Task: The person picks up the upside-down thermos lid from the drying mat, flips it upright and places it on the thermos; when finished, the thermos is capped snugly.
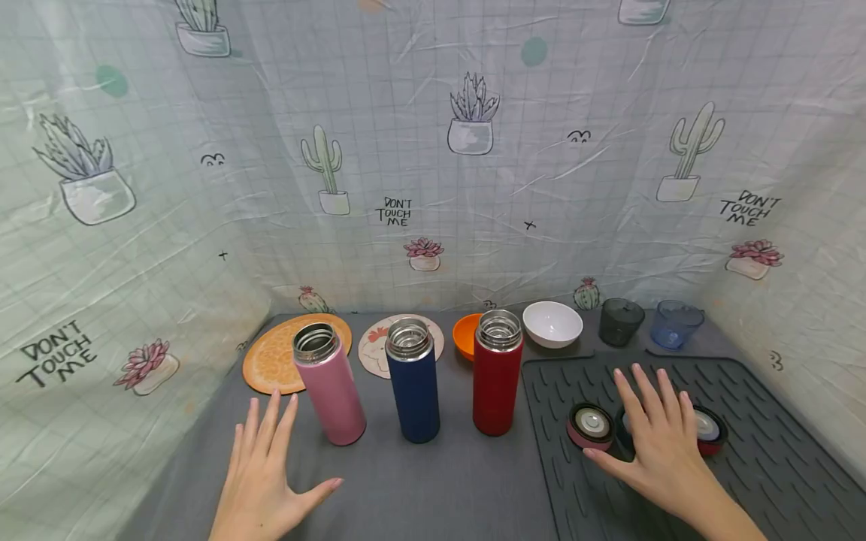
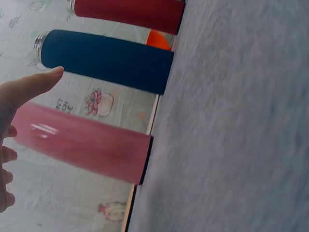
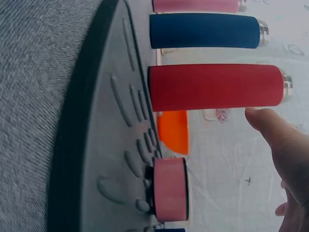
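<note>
**Cactus-print sheet [image 1: 568, 195] around grey tabletop [image 1: 460, 496]**

Sheet = glossy plastic-looking, creased, w/ grid lines + "DON'T TOUCH ME" text. Tabletop matte, cloth-like grain in wrist cams. 3 tall cylinder bottles upright in a row, shiny threaded metal necks bare: pink bottle [image 1: 333, 394], navy bottle [image 1: 414, 394], red bottle [image 1: 497, 391]. On R, dark ribbed mat [image 1: 585, 500], rubbery look, raised oval ridges. On it: pink lid [image 1: 591, 424], navy lid [image 1: 624, 437], red lid [image 1: 712, 445], short & round; pink & red show pale discs facing up.

L hand [image 1: 264, 466] in front of pink bottle, fingers straight, thumb out, apart from it. R hand [image 1: 659, 443] also spread, above mat & lids; R wrist cam has it well clear of pink lid. Hands well apart.

Behind: round orange-slice placemat [image 1: 260, 364], partly behind pink bottle; round pic mat [image 1: 373, 357], partly behind navy; smooth orange bowl [image 1: 465, 338], cut by red bottle; white bowl [image 1: 552, 327]; see-thru tinted cups, dark cup [image 1: 619, 323] + blue cup [image 1: 676, 324].

Hard to see: navy lid mostly under R hand in head cam, just a sliver at R wrist cam's bottom edge. Red lid part-covered. L wrist cam crops most of L hand.
</note>
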Demonstrator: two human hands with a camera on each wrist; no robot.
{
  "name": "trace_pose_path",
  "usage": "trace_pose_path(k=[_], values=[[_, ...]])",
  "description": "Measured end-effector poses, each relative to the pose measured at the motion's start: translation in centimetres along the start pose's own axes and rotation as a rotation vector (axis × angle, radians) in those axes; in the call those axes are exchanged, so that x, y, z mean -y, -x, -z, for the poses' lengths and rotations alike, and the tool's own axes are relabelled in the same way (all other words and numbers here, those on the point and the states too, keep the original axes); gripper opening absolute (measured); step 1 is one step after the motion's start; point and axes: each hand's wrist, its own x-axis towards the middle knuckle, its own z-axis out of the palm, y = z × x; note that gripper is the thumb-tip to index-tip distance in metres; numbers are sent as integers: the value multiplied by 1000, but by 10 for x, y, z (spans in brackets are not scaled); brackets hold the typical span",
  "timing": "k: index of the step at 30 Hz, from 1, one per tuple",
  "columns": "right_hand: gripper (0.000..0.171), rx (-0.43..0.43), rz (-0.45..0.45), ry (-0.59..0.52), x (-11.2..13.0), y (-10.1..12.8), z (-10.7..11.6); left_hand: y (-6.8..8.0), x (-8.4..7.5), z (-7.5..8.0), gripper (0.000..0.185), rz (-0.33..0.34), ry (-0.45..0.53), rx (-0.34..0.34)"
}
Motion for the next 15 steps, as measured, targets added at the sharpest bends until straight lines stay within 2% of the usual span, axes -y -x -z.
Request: trace_pose_path(k=[5, 15], values=[[109, 13, 30, -10, 5, -2, -6, -1, -12, -3, 118, -12, 59, 18], [94, 35, 68, -36, 5, -6, -22, -1, -25, -9, 110, -31, 167, -12]])
